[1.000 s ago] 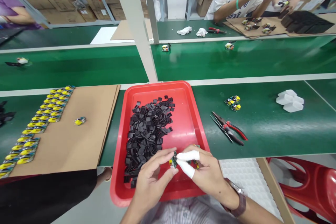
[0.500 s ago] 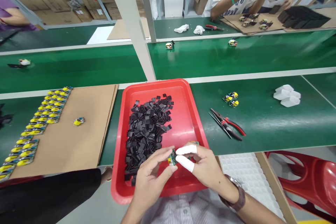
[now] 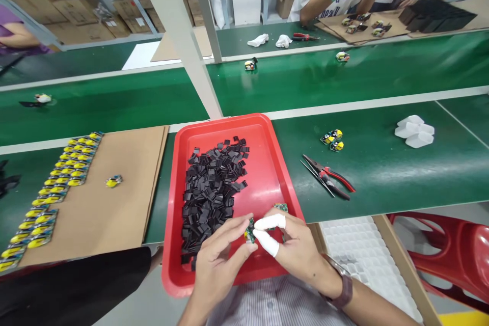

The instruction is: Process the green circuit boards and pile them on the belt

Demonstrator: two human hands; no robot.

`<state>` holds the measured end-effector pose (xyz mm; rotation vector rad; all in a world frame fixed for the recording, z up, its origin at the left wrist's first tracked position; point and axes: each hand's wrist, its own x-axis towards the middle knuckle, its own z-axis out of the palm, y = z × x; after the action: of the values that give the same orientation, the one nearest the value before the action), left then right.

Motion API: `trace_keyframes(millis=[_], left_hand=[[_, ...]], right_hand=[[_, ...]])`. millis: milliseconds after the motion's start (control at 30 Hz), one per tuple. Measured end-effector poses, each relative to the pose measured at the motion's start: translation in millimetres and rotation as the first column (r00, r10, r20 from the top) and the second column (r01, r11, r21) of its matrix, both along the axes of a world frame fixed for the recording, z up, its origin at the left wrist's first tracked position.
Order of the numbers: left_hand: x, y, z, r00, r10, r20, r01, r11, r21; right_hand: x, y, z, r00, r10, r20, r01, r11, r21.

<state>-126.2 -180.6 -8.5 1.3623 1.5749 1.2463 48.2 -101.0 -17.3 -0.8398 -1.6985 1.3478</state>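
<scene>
Over red tray (image 3: 171,224), toward near edge: small circuit board (image 3: 249,233) sits between thumb and fingertips of left hand (image 3: 219,252). Right hand (image 3: 298,247), white finger cots (image 3: 269,245) on, makes narrow pinch against board; cannot tell if it grips. Black plastic pieces (image 3: 210,183) heap along tray's left edge. Long-nose pliers (image 3: 324,173), tweezers (image 3: 317,179) lie on worktop (image 3: 374,173) beyond tray's right edge.
</scene>
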Motion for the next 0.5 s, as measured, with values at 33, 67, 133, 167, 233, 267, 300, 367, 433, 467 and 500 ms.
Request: trace_keyframes(millis=[33,67,133,167,233,267,300,367,433,467,500], left_hand=[[0,0,0.5,1.000,-0.017,-0.019,0.017,1.000,0.011],[0,1,1.1,0.999,-0.034,-0.034,0.035,0.999,0.024],[1,2,2.2,0.997,-0.055,-0.046,0.057,0.997,0.043],[2,3,2.8,0.998,-0.045,-0.052,0.048,0.998,0.045],[5,5,4.2,0.995,-0.006,-0.099,0.010,0.999,0.046],[6,5,4.9,0.990,0.014,-0.142,-0.006,0.998,0.055],[8,6,5.5,0.981,0.029,-0.193,-0.014,0.997,0.077],[12,5,5.9,0.959,0.050,-0.278,-0.016,0.992,0.124],[16,4,4.7,0.946,0.084,-0.314,-0.039,0.989,0.145],[18,4,3.4,0.942,0.101,-0.321,-0.052,0.986,0.157],[19,3,1.8,0.937,0.116,-0.329,-0.060,0.983,0.176]], right_hand=[[1,1,0.6,1.000,0.016,0.004,-0.016,1.000,0.001],[2,3,1.1,1.000,0.031,0.004,-0.031,1.000,0.000],[4,7,0.7,0.998,0.067,-0.010,-0.067,0.997,-0.027],[5,9,-0.2,0.995,0.098,-0.032,-0.099,0.993,-0.066],[6,12,-3.6,0.978,0.160,-0.132,-0.184,0.964,-0.193],[7,13,-5.7,0.965,0.172,-0.200,-0.222,0.938,-0.266],[8,14,-7.7,0.951,0.163,-0.262,-0.247,0.911,-0.331],[9,13,-10.6,0.939,0.108,-0.326,-0.243,0.879,-0.410],[10,10,-10.7,0.945,0.104,-0.310,-0.230,0.886,-0.403],[10,9,-9.6,0.952,0.118,-0.282,-0.220,0.904,-0.366],[10,7,-7.9,0.962,0.134,-0.239,-0.206,0.928,-0.310]])
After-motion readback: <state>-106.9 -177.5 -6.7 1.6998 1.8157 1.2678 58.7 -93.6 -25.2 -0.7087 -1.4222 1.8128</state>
